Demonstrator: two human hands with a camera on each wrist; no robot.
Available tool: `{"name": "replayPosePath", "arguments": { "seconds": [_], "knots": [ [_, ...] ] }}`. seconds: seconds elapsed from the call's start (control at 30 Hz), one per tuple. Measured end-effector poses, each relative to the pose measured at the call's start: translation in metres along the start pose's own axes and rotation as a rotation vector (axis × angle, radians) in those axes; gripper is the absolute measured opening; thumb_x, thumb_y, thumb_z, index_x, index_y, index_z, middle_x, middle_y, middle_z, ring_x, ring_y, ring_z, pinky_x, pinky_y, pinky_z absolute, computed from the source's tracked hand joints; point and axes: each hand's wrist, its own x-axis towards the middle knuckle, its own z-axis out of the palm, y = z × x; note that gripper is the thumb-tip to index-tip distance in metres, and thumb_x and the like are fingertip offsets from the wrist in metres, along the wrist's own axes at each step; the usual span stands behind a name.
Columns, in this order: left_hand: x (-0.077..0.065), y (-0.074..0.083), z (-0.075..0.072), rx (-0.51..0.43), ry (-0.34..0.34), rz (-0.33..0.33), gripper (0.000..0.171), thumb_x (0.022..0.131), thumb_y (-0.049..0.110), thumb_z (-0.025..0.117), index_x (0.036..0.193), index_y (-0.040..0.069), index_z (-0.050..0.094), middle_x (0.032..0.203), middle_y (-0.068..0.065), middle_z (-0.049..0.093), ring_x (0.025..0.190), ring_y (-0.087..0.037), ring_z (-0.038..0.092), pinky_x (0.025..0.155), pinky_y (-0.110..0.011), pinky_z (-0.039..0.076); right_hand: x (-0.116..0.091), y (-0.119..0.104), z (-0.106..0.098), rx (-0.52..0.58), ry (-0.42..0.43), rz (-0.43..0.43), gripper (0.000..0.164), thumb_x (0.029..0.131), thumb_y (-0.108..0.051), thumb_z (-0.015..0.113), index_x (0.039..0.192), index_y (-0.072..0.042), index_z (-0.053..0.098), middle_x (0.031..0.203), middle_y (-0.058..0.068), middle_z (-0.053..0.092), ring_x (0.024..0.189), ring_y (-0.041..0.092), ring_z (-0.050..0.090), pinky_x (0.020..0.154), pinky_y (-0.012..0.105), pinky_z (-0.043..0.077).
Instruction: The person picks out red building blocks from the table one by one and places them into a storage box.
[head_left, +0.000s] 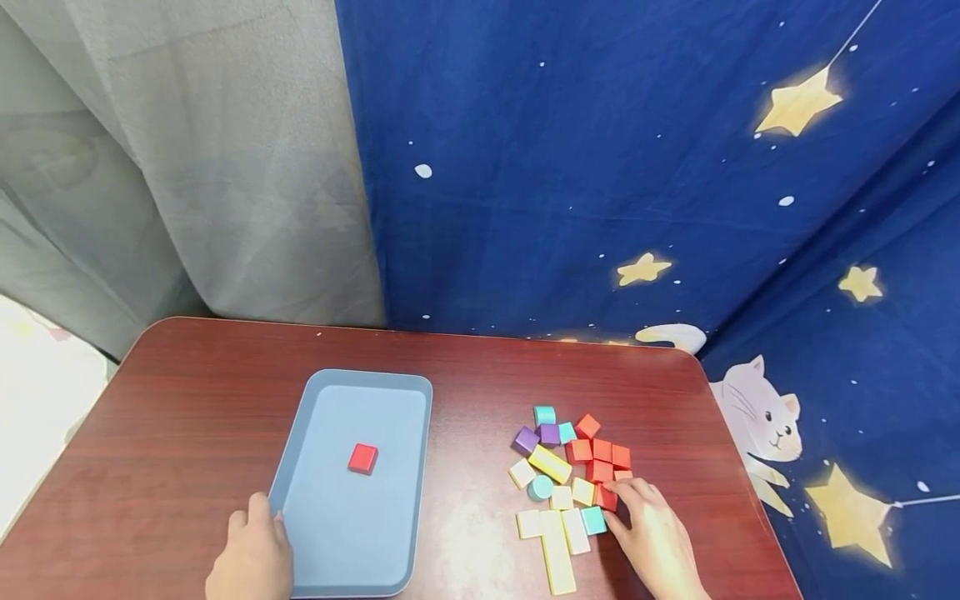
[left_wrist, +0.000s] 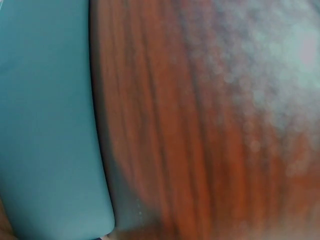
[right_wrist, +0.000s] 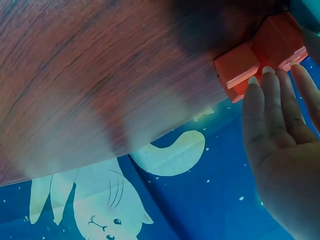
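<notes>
On tbl [head_left: 476, 392] nr curtain [head_left: 540, 217]: tray [head_left: 352, 533] in L hand [head_left: 253, 554], red blk [head_left: 604, 499] in R hand [head_left: 651, 533]

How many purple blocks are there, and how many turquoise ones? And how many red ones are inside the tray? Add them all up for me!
Purple blocks: 2
Turquoise blocks: 4
Red blocks inside the tray: 1
Total: 7
</notes>
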Motion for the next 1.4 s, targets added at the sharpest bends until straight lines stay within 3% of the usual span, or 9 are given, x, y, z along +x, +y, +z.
{"name": "replayPosePath", "arguments": {
  "seconds": [0.2, 0.43, 0.67, 1.0, 1.23, 1.4],
  "knots": [
    [-0.002, -0.002, -0.003, 0.001, 0.011, -0.004, 0.035, 0.099, 0.023, 0.041, 0.128, 0.004, 0.033, 0.108, -0.022, 0.044, 0.058, -0.038, 0.054, 0.049, -0.047, 0.038, 0.003, -0.004, 0.004, -0.003, -0.002, -0.024, 0.041, 0.060, -0.012, 0.087, 0.097, -0.016, 0.071, 0.096, -0.004, 0.063, 0.088, 0.018, 0.063, 0.067, 0.036, 0.049],
    [-0.005, 0.004, -0.001, 0.006, -0.003, 0.001, 0.035, 0.099, 0.021, 0.041, 0.129, 0.004, 0.033, 0.107, -0.022, 0.045, 0.061, -0.041, 0.056, 0.051, -0.048, 0.040, 0.005, -0.003, 0.000, -0.022, -0.107, 0.021, 0.040, 0.063, -0.012, 0.085, 0.100, -0.014, 0.069, 0.099, 0.000, 0.062, 0.091, 0.020, 0.062, 0.071, 0.040, 0.050],
    [-0.005, 0.004, -0.001, 0.003, 0.010, 0.006, 0.035, 0.099, 0.022, 0.040, 0.129, 0.004, 0.033, 0.106, -0.021, 0.045, 0.060, -0.039, 0.055, 0.051, -0.048, 0.039, 0.005, -0.001, 0.001, -0.019, -0.180, 0.037, 0.040, 0.066, -0.011, 0.083, 0.102, -0.014, 0.066, 0.097, 0.000, 0.060, 0.082, 0.014, 0.062, 0.068, 0.038, 0.049],
    [-0.003, 0.004, -0.002, 0.013, 0.006, -0.003, 0.034, 0.100, 0.023, 0.040, 0.128, 0.003, 0.034, 0.105, -0.021, 0.046, 0.059, -0.037, 0.056, 0.051, -0.047, 0.040, 0.011, -0.002, -0.001, -0.045, -0.197, 0.010, 0.036, 0.067, -0.010, 0.081, 0.099, -0.014, 0.066, 0.090, -0.005, 0.055, 0.064, 0.005, 0.041, 0.057, 0.027, 0.041],
    [-0.003, 0.005, -0.001, 0.019, 0.009, -0.002, 0.034, 0.099, 0.022, 0.041, 0.127, 0.003, 0.035, 0.104, -0.021, 0.046, 0.059, -0.037, 0.056, 0.052, -0.047, 0.040, 0.016, -0.002, 0.000, -0.034, -0.303, 0.038, 0.035, 0.069, -0.009, 0.080, 0.100, -0.011, 0.064, 0.092, 0.001, 0.057, 0.073, 0.012, 0.054, 0.069, 0.035, 0.050],
    [-0.003, 0.004, 0.000, 0.018, 0.023, 0.008, 0.034, 0.099, 0.021, 0.041, 0.127, 0.003, 0.036, 0.104, -0.021, 0.046, 0.060, -0.038, 0.056, 0.053, -0.048, 0.041, 0.018, -0.003, 0.001, -0.024, -0.354, 0.057, 0.034, 0.070, -0.008, 0.079, 0.100, -0.008, 0.064, 0.094, 0.004, 0.058, 0.076, 0.015, 0.055, 0.074, 0.039, 0.050]
  ]
}}
